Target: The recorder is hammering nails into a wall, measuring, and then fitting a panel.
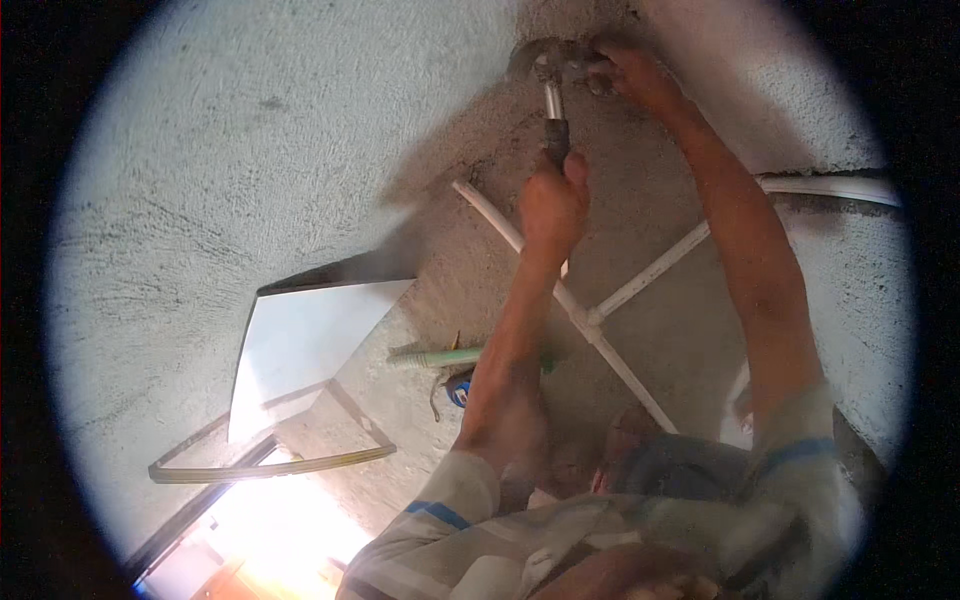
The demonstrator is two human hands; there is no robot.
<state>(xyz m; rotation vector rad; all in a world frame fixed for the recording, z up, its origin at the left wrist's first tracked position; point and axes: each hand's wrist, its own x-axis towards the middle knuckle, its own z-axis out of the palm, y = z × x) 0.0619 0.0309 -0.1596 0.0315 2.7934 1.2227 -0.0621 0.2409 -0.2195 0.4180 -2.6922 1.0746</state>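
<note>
My left hand (553, 205) is closed around the dark grip of a hammer (555, 100), whose metal shank points up into the wall corner at the top of the view. My right hand (635, 75) is raised beside the hammer head, with fingers curled at a small dark object against the dusty, rough wall (720, 70). I cannot make out that object. Below my arms, a branched assembly of white plastic pipe (635, 380) lies on the grey floor (660, 330).
A white panel (300, 340) stands at the left wall (180, 170), near a yellowish-edged frame (270, 470). A green tube (440, 357) and blue tape measure (460, 395) lie on the floor. Another white pipe (830, 187) runs along the right wall. A bright opening (270, 530) shows lower left.
</note>
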